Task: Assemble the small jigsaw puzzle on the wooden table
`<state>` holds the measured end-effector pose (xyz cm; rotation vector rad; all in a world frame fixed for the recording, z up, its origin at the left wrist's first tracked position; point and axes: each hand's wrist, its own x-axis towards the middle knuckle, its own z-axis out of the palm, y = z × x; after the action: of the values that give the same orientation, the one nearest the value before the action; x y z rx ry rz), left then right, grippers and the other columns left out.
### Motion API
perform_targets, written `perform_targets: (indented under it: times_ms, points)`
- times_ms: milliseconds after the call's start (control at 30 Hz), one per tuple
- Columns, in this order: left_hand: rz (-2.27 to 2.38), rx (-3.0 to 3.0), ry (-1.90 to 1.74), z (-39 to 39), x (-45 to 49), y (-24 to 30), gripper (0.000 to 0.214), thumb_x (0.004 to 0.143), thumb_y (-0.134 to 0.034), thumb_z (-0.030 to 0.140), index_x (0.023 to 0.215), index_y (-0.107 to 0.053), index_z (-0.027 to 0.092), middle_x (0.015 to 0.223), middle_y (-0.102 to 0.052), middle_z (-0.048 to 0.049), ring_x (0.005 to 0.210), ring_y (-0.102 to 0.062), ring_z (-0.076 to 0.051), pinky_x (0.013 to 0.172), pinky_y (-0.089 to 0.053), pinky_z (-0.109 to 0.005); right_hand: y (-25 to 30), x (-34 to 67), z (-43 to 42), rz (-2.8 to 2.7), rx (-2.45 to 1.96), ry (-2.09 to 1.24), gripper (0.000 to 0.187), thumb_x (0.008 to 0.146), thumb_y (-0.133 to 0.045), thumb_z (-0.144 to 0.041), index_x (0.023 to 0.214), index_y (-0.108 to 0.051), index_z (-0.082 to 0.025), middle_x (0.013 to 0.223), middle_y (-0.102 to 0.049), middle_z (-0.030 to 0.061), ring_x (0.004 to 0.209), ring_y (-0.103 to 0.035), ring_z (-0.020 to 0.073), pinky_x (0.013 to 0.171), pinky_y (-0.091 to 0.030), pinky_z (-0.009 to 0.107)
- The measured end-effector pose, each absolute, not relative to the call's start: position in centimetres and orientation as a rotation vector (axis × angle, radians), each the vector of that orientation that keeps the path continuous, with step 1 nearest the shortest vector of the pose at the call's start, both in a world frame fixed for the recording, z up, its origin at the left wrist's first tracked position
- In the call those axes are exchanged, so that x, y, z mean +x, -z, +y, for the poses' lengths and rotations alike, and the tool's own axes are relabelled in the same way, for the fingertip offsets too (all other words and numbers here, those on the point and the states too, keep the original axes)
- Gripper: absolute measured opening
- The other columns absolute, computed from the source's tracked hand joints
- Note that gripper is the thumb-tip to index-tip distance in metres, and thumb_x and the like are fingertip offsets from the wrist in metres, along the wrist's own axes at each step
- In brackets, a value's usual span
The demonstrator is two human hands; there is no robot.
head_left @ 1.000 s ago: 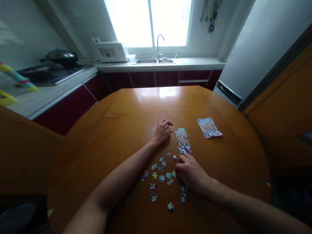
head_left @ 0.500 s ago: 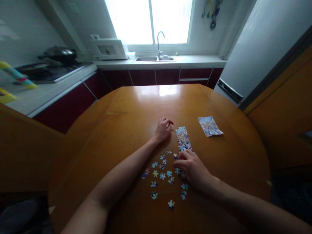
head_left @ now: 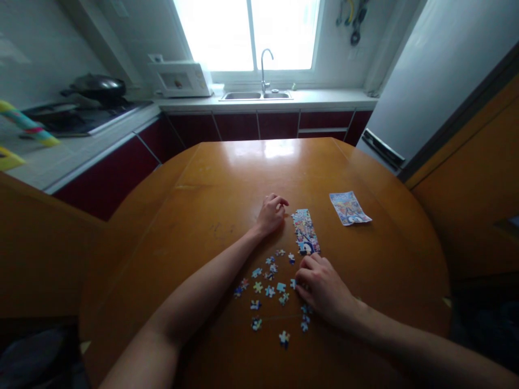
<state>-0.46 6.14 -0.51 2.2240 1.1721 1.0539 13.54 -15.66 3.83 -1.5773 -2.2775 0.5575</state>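
On the round wooden table (head_left: 227, 183) lies a narrow strip of joined puzzle pieces (head_left: 306, 232). My left hand (head_left: 271, 213) rests beside its left edge, fingers loosely curled, with nothing visible in them. Several loose puzzle pieces (head_left: 267, 286) are scattered below the strip. My right hand (head_left: 322, 286) lies over the right side of that scatter, just below the strip's near end, fingers bent and pressing down on a piece I can barely see.
A small printed picture card (head_left: 348, 208) lies to the right of the strip. Behind the table run a counter with a sink (head_left: 255, 95), a microwave (head_left: 180, 81) and a stove with a pan (head_left: 97, 86). A fridge (head_left: 430, 81) stands at the right.
My right hand slid up toward the strip's near end, then drew slightly back over the loose pieces. The left hand has stayed in place.
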Motion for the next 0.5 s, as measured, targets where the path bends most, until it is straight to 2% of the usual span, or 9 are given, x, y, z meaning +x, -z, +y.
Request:
perform_targets:
  times_ms: [233, 333, 500]
  points:
    - [1.17, 2.222, -1.057, 6.2, -0.5, 0.5, 0.021, 0.085, -0.055, 0.004, 0.085, -0.07, 0.019, 0.092, -0.061, -0.0056, 0.098, -0.055, -0.022, 0.093, -0.046, -0.036, -4.3, 14.5, -13.7, -2.263, -1.432, -0.557, 0.004, 0.088, -0.066, -0.016, 0.085, -0.067, -0.018, 0.098, -0.063, 0.0079, 0.097, -0.053, 0.0242, 0.089, -0.048, 0.04]
    - [1.164, 2.225, -1.052, 6.1, -0.5, 0.5, 0.022, 0.085, -0.055, 0.004, 0.085, -0.071, 0.019, 0.092, -0.06, -0.0055, 0.099, -0.055, -0.022, 0.093, -0.046, -0.036, -4.0, 16.9, -10.1, -2.198, -1.346, -0.51, 0.005, 0.088, -0.067, -0.016, 0.091, -0.068, -0.02, 0.098, -0.064, 0.0069, 0.097, -0.053, 0.0236, 0.088, -0.048, 0.039]
    - [1.145, 2.247, -1.031, 6.0, -0.5, 0.3, 0.024, 0.085, -0.055, 0.004, 0.085, -0.073, 0.02, 0.09, -0.059, -0.0051, 0.097, -0.054, -0.022, 0.092, -0.045, -0.036, -2.7, 21.0, -2.2, -2.085, -1.364, -0.359, 0.002, 0.087, -0.071, -0.02, 0.087, -0.07, -0.022, 0.092, -0.063, 0.0062, 0.095, -0.055, 0.0242, 0.087, -0.047, 0.04]
